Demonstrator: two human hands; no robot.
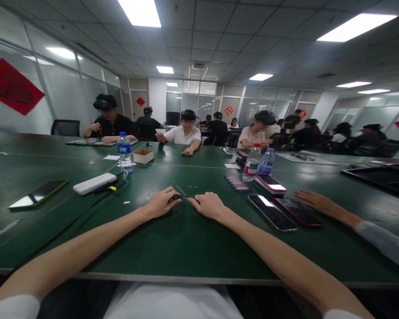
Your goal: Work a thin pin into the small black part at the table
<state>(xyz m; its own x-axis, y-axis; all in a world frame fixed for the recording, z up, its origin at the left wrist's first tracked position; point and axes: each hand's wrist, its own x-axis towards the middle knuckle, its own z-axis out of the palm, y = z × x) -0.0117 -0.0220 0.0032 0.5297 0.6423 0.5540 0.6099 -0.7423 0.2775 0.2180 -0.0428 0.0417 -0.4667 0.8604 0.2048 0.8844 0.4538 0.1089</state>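
Note:
Both my hands meet low over the green table (199,248), a short gap between them. My left hand (161,202) is closed, with a small black object (176,196) pinched between thumb and fingers. From that object a thin, pale end reaches toward my right thumb; its kind is too small to tell. My right hand (210,204) has its fingers curled in, the thumb pointing left at the thin end. What lies inside the right fingers, if anything, is hidden.
Left of my hands lie a white power bank (94,184) with a black cable, a phone (39,194), a water bottle (125,153) and a small box (143,155). To the right are phones (272,212), bottles (252,162) and another person's hand (314,200). People sit opposite.

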